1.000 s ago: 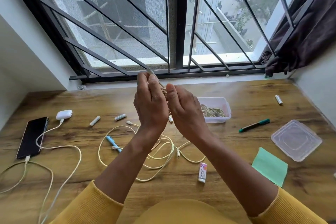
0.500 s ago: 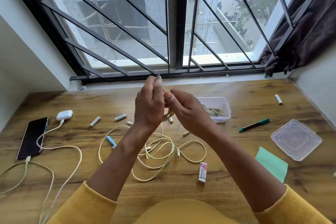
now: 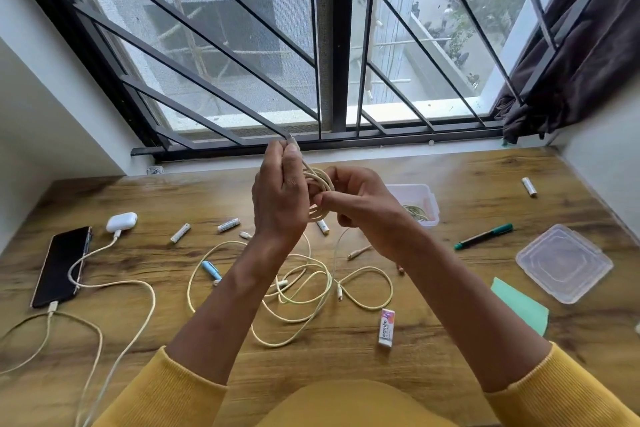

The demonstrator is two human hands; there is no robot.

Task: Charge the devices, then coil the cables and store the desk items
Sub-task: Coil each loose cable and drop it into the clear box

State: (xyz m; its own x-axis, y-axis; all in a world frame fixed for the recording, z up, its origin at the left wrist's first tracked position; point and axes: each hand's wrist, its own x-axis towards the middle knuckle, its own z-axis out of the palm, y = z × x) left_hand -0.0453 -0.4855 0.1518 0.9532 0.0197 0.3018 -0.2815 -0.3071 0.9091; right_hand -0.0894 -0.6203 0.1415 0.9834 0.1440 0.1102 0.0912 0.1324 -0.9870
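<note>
Above the desk's middle, my left hand (image 3: 278, 194) grips a small coil of cream cable (image 3: 320, 187), its plug end sticking up past my fingertips. My right hand (image 3: 360, 203) pinches the same cable beside the coil, and its free length hangs down to the desk. More pale yellow cables (image 3: 294, 291) lie in loose loops below my wrists. At the far left a black phone (image 3: 60, 265) and a white earbud case (image 3: 121, 221) each have a cable plugged in.
A small clear box (image 3: 431, 198) holding a coiled cable stands behind my right hand. Its lid (image 3: 562, 262), a green marker (image 3: 485, 236), a green sticky pad (image 3: 519, 310), an eraser (image 3: 387, 322), a blue pen (image 3: 211, 270) and several batteries (image 3: 228, 225) are scattered on the wooden desk (image 3: 450, 350).
My right hand has wound another turn of cable onto the coil in my left hand. The loose end on the desk has been drawn closer and its loops shifted.
</note>
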